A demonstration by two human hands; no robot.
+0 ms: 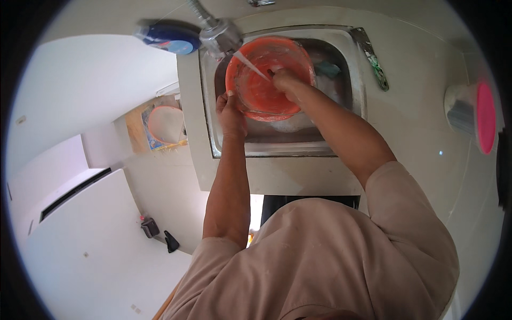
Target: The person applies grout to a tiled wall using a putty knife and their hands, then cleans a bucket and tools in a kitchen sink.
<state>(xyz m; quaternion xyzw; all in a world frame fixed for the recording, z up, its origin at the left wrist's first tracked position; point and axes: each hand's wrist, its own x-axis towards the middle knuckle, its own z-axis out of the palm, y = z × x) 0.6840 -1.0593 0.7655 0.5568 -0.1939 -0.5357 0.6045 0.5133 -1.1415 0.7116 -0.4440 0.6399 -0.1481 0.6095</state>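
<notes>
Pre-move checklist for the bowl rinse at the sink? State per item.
1. Left hand grips the rim of the orange bowl: ok.
2. Right hand is inside the bowl: ok.
3. Water from the tap lands in the bowl: ok.
4. Bowl is over the sink, not the counter: ok.
5. Bowl is clean: not ok, white residue shows inside.
6. Drain is free: cannot tell, it is hidden by the bowl.
</notes>
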